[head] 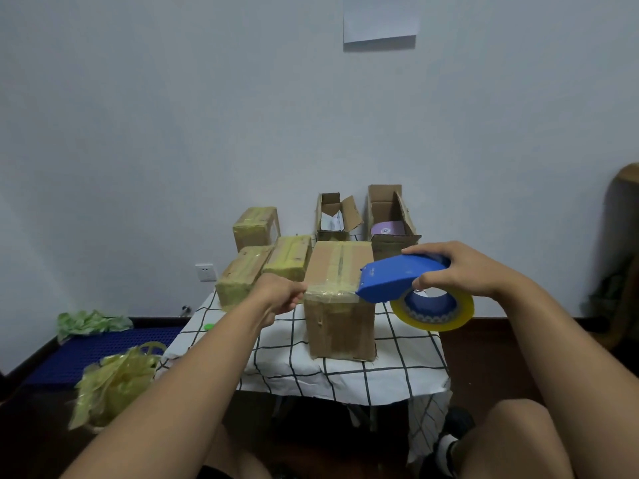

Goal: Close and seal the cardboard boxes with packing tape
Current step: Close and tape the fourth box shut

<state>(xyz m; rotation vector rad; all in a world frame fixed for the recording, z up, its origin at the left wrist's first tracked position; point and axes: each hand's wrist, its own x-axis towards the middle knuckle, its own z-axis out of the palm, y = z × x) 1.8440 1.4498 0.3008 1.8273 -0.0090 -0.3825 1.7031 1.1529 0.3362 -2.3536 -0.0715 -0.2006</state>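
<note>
A closed cardboard box [340, 305] stands in the middle of the checked tablecloth [345, 371], with tape along its top seam and a fresh strip across its near top edge. My right hand [463, 267] grips a blue tape dispenser [394, 278] with a yellowish tape roll [432, 311]; the dispenser's blade end touches the box's near right top corner. My left hand [280, 293] pinches the tape end at the box's left top edge. Two open boxes [333, 216] [390, 216] stand at the back.
Three taped boxes [256, 226] [290, 255] [240, 276] sit at the table's left. A heap of used tape [114, 382] lies on the floor at left, beside a blue mat [86, 350]. A wooden chair [622, 257] stands at right. My knees are below the table.
</note>
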